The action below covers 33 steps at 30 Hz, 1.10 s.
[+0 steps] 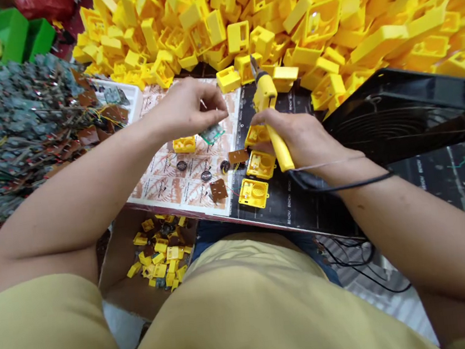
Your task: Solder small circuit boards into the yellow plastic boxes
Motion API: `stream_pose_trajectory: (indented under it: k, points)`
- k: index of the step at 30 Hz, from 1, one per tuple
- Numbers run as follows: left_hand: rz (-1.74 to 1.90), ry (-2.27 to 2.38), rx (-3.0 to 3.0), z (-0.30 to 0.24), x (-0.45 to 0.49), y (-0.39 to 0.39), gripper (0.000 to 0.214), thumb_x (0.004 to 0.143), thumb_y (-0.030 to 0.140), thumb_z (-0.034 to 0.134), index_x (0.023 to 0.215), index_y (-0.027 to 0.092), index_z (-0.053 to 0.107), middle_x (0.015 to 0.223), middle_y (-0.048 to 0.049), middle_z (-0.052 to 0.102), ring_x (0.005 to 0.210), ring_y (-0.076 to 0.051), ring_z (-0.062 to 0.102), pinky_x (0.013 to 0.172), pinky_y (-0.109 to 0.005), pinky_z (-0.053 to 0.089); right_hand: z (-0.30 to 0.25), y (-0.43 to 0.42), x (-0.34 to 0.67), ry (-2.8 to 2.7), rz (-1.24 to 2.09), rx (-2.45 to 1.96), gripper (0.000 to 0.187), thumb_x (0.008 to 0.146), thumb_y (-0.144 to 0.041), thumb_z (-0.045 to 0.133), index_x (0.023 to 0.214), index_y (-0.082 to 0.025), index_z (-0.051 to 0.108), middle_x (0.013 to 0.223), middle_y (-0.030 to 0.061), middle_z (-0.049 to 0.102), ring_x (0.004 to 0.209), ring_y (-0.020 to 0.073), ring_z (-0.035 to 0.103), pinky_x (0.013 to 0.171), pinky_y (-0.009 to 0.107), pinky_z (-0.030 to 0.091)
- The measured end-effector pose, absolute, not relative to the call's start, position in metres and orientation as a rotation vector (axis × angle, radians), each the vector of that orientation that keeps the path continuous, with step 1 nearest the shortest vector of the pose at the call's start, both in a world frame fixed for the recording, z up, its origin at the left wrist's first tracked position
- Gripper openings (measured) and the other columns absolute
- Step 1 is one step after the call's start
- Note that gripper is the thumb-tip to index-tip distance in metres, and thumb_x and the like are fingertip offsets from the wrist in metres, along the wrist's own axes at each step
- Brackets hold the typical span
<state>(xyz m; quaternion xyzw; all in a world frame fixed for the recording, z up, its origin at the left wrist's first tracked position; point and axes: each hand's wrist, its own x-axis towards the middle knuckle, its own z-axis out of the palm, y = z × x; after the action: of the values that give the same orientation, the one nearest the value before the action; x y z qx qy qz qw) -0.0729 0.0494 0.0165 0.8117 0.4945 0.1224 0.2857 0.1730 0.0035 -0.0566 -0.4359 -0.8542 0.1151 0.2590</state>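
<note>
My right hand (290, 128) is wrapped round a yellow soldering gun (267, 95), its dark tip pointing up and away from me. My left hand (191, 107) is closed in a pinch over the table; what its fingertips hold, if anything, I cannot make out. Just under it sits a green circuit board (212, 135), and whether the hand touches it I cannot tell. Two open yellow casings, one (260, 164) beside my right hand and one (253, 193) nearer me, lie with brown boards (218, 190) and small round black speakers (206, 176) close by.
Yellow casings (237, 36) are heaped across the back. Wired grey parts (19, 114) pile up at left, next to a white tray (134, 99). A black fan-like frame (410, 115) stands at right. Below the table edge, a cardboard box (117, 266) holds yellow pieces.
</note>
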Motion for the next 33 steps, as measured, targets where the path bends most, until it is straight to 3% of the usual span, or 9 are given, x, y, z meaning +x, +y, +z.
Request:
stream_pose_trajectory:
  k: [4, 9, 12, 15, 18, 21, 26, 29, 33]
  points:
    - [0.471, 1.323, 1.917, 0.009, -0.064, 0.039, 0.024, 0.091, 0.030, 0.063, 0.106, 0.015, 0.072, 0.092, -0.0083, 0.074, 0.083, -0.016, 0.066, 0.074, -0.030, 0.053, -0.052, -0.033, 0.173, -2.308, 0.342, -1.082, 0.028, 0.094, -0.036, 0.066, 0.119, -0.026, 0.061, 0.095, 0.0001, 0.074, 0.073, 0.0165, 0.071, 0.064, 0.026, 0.055]
    - [0.415, 1.373, 1.809, -0.025, -0.055, 0.026, 0.020, 0.091, 0.022, 0.058, 0.106, 0.016, 0.070, 0.090, -0.0083, 0.073, 0.073, -0.013, 0.062, 0.067, -0.028, 0.051, -0.047, -0.064, 0.176, -2.129, 0.191, -1.087, 0.024, 0.095, -0.029, 0.067, 0.117, -0.025, 0.060, 0.107, 0.0028, 0.076, 0.089, 0.0182, 0.076, 0.076, 0.026, 0.061]
    - [0.309, 1.343, 2.020, -0.029, -0.056, 0.021, 0.022, 0.089, 0.022, 0.056, 0.103, 0.015, 0.072, 0.090, -0.0076, 0.074, 0.078, -0.015, 0.065, 0.076, -0.030, 0.051, -0.044, -0.077, 0.181, -2.064, 0.091, -1.090, 0.024, 0.092, -0.021, 0.070, 0.115, -0.026, 0.062, 0.105, 0.0012, 0.078, 0.092, 0.0188, 0.077, 0.077, 0.025, 0.062]
    - [0.141, 1.328, 2.128, -0.015, -0.061, 0.018, 0.035, 0.092, 0.026, 0.046, 0.112, 0.015, 0.073, 0.097, -0.0080, 0.077, 0.089, -0.019, 0.070, 0.086, -0.032, 0.053, -0.044, -0.089, 0.187, -2.073, 0.017, -1.075, 0.027, 0.089, -0.016, 0.072, 0.113, -0.027, 0.065, 0.097, -0.0018, 0.079, 0.083, 0.0175, 0.077, 0.067, 0.023, 0.060]
    - [-0.055, 1.239, 2.172, 0.003, -0.071, 0.013, 0.049, 0.088, 0.021, 0.044, 0.131, 0.017, 0.067, 0.121, -0.0089, 0.076, 0.110, -0.022, 0.070, 0.099, -0.033, 0.052, -0.047, -0.096, 0.191, -2.072, 0.004, -1.088, 0.031, 0.089, -0.014, 0.072, 0.115, -0.028, 0.064, 0.096, -0.0018, 0.078, 0.082, 0.0177, 0.077, 0.064, 0.024, 0.061]
    - [-0.182, 1.086, 2.318, 0.013, -0.085, 0.009, 0.057, 0.082, 0.016, 0.047, 0.136, 0.020, 0.064, 0.146, -0.0072, 0.063, 0.135, -0.023, 0.059, 0.115, -0.035, 0.044, -0.053, -0.098, 0.193, -2.084, 0.016, -1.098, 0.034, 0.089, -0.016, 0.073, 0.119, -0.029, 0.062, 0.100, -0.0002, 0.078, 0.088, 0.0192, 0.077, 0.068, 0.026, 0.062]
    - [-0.091, 1.180, 2.346, 0.007, -0.113, -0.004, 0.058, 0.091, 0.023, 0.043, 0.147, 0.016, 0.054, 0.150, -0.0128, 0.059, 0.137, -0.024, 0.058, 0.117, -0.039, 0.044, -0.056, -0.098, 0.192, -2.099, 0.009, -1.074, 0.034, 0.088, -0.016, 0.075, 0.117, -0.027, 0.062, 0.100, 0.0017, 0.078, 0.087, 0.0193, 0.077, 0.069, 0.025, 0.062]
    - [0.121, 1.279, 2.293, -0.008, -0.116, -0.020, 0.055, 0.093, 0.036, 0.050, 0.142, 0.011, 0.057, 0.144, -0.0183, 0.063, 0.134, -0.028, 0.060, 0.116, -0.043, 0.045, -0.055, -0.099, 0.189, -2.084, -0.018, -1.060, 0.029, 0.087, -0.015, 0.075, 0.112, -0.025, 0.063, 0.096, 0.0013, 0.078, 0.079, 0.0175, 0.077, 0.065, 0.024, 0.060]
    - [0.603, 1.382, 2.103, -0.034, -0.096, -0.040, 0.029, 0.090, 0.039, 0.060, 0.108, 0.017, 0.070, 0.134, -0.0146, 0.070, 0.133, -0.025, 0.061, 0.117, -0.042, 0.044, -0.057, -0.100, 0.186, -2.018, -0.008, -1.123, 0.032, 0.087, -0.015, 0.074, 0.114, -0.026, 0.062, 0.104, 0.0017, 0.078, 0.086, 0.0185, 0.077, 0.074, 0.026, 0.062]
